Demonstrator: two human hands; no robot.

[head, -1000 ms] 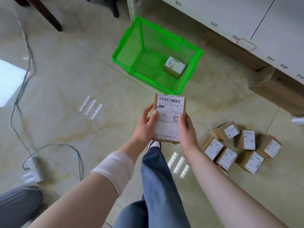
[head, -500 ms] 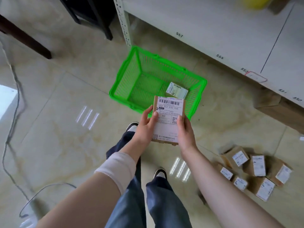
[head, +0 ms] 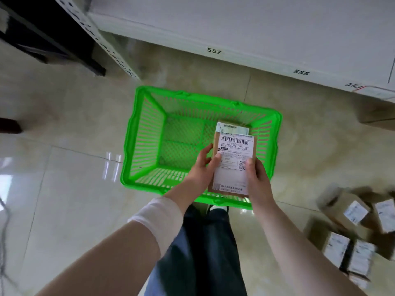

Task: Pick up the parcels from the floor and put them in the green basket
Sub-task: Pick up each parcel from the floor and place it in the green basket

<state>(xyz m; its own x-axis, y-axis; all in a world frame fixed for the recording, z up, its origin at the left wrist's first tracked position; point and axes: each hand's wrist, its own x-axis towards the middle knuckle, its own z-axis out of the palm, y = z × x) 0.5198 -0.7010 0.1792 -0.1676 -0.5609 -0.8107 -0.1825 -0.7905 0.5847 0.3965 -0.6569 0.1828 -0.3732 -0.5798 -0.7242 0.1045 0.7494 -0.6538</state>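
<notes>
I hold a brown cardboard parcel (head: 233, 161) with a white barcode label, label up, between both hands. My left hand (head: 199, 167) grips its left edge and my right hand (head: 256, 178) its right edge. The parcel hangs above the near right part of the green basket (head: 145, 142), which stands on the floor straight ahead. Another labelled parcel (head: 232, 127) lies inside the basket, mostly hidden behind the one I hold. Several more parcels (head: 350, 227) lie blurred on the floor at the lower right.
A white shelf (head: 235, 28) with numbers 557 and 555 runs behind the basket, its post at the upper left. Dark furniture legs (head: 70, 50) stand at the far left. A brown carton (head: 378, 116) sits under the shelf at the right. My legs (head: 205, 248) are below.
I have stepped closer to the basket, and the held parcel has moved from in front of it to above its near right part. Both hands keep the same grip.
</notes>
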